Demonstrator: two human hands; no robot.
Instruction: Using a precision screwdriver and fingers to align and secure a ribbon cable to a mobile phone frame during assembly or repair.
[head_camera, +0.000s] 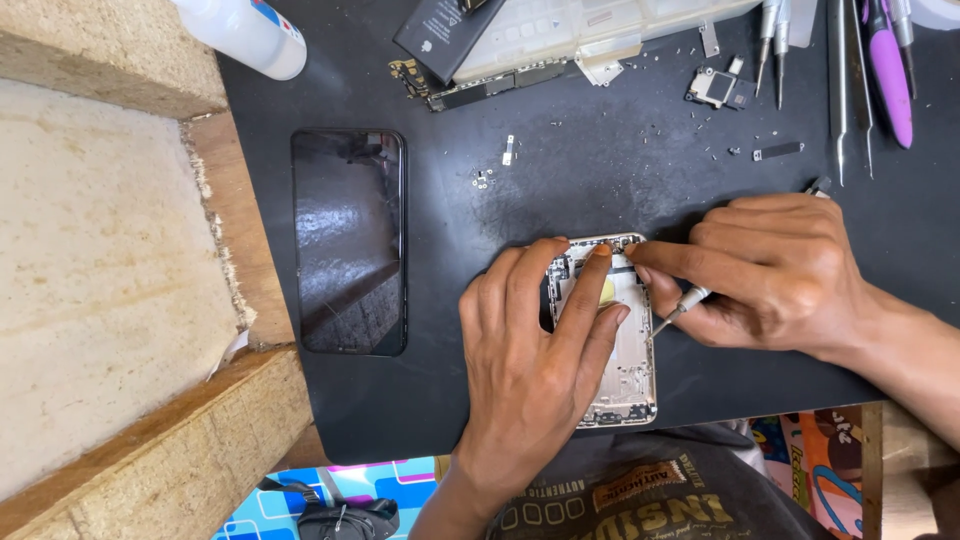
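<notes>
screwdriver (682, 303) pinched in my right hand (775, 275), tip pointing left into the phone shell (625, 375); left hand (530, 350) spread flat on it, lower centre.

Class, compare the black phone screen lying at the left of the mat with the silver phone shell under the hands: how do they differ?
The black phone screen is dark, glossy and closed-faced; the silver phone shell is pale metal, opened, its inner parts bare. The screen lies untouched, while the left hand presses the shell and the right hand holds a screwdriver at it. Both lie flat, lengthwise, on the black mat.
</notes>
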